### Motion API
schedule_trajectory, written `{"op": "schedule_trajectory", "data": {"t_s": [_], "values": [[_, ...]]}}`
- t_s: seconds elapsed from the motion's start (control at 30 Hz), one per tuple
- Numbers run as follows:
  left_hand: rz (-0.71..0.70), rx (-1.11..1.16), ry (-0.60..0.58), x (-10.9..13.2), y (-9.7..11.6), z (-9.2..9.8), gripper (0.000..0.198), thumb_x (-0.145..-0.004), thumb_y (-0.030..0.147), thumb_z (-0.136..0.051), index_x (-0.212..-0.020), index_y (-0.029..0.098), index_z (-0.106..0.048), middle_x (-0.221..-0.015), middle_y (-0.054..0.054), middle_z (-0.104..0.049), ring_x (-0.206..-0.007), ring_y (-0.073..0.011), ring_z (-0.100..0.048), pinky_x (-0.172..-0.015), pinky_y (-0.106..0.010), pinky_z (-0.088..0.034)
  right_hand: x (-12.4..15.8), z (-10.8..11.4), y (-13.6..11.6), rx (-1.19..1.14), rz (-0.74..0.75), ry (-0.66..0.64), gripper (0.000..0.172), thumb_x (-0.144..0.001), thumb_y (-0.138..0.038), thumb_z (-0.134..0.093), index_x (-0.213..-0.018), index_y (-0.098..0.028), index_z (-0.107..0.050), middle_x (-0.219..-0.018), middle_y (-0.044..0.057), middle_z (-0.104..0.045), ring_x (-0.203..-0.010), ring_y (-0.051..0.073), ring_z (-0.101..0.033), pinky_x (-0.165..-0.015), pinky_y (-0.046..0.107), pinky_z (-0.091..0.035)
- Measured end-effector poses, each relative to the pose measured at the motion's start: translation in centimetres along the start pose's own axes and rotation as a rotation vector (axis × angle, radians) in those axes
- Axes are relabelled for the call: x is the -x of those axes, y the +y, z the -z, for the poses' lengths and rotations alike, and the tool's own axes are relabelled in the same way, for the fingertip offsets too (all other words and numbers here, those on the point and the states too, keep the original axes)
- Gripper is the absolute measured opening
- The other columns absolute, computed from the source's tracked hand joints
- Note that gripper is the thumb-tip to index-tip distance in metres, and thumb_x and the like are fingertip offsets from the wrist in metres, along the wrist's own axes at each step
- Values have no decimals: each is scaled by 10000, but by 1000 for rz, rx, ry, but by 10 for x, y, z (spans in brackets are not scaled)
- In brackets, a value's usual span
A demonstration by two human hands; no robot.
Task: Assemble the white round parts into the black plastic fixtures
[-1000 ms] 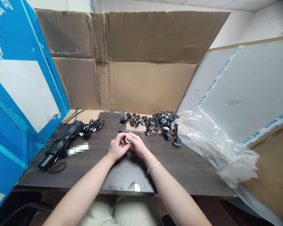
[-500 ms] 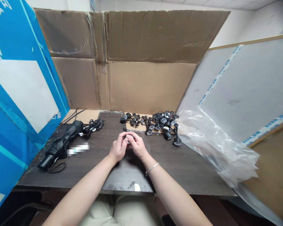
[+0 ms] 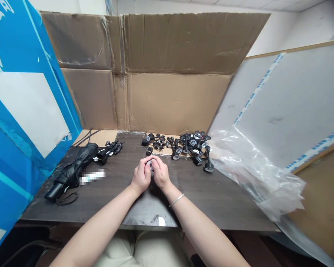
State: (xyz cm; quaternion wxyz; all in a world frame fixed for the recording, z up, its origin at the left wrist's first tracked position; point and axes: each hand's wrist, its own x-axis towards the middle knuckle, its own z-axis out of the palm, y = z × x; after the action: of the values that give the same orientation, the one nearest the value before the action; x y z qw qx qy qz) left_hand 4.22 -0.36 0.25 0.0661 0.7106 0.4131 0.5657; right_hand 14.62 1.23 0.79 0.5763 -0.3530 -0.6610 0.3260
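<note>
Looking down at the dark wood-grain table [image 3: 100, 211], we see the left hand [image 3: 140, 177] and the right hand [image 3: 160, 174] brought together near its middle, their fingers curled inward and their fingertips meeting around a small round fitting [image 3: 151, 166]. Only a sliver of it shows between them. Both hands are nearly closed on it, though we cannot tell how each finger grips, since the fitting is mostly hidden. The forearms reach in from the near edge and converge, which looks like a way of steadying so small a part between both hands (a thin bracelet [image 3: 177, 200] circles the right wrist). Just beyond the fingertips lies a lone black fitting [image 3: 149, 151], set apart from the rest. Farther off, a large heap of black fittings with silver round faces [image 3: 192, 146] sits to the far right of centre, with a smaller cluster [image 3: 156, 141] to its left, both seemingly gathered within easy reach. Another cluster [image 3: 110, 147] lies far left, beside a folded black umbrella [image 3: 72, 172] and a blurred white object [image 3: 92, 176]. Clear plastic sheeting [image 3: 256, 174] spills in from the right, while upright corrugated cardboard [image 3: 172, 100] and a blue printed board [image 3: 25, 92] appear to wall off the work area.
</note>
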Motion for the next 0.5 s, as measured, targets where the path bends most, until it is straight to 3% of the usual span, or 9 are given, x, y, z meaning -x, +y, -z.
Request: {"op": "schedule_trajectory", "data": {"t_s": [0.3, 0.5], "values": [[76, -15, 14, -1, 0, -3, 284, -891, 296, -313, -1088, 183, -483, -1038, -83, -637, -917, -150, -626, -787, -269, -507, 0, -3, -8, 77, 8, 51, 268, -832, -407, -401, -925, -221, -570, -848, 63, -637, -738, 195, -575, -711, 310, -425], [127, 33, 24, -2, -2, -4, 259, -886, 289, -332, -1066, 193, -492, -1041, -75, -636, -937, -150, -617, -792, -270, -503, -2, -4, -4, -6, -34, 32, 252, -834, -386, -413, -910, -218, -586, -822, 45, -628, -731, 179, -569, -688, 286, -425]]}}
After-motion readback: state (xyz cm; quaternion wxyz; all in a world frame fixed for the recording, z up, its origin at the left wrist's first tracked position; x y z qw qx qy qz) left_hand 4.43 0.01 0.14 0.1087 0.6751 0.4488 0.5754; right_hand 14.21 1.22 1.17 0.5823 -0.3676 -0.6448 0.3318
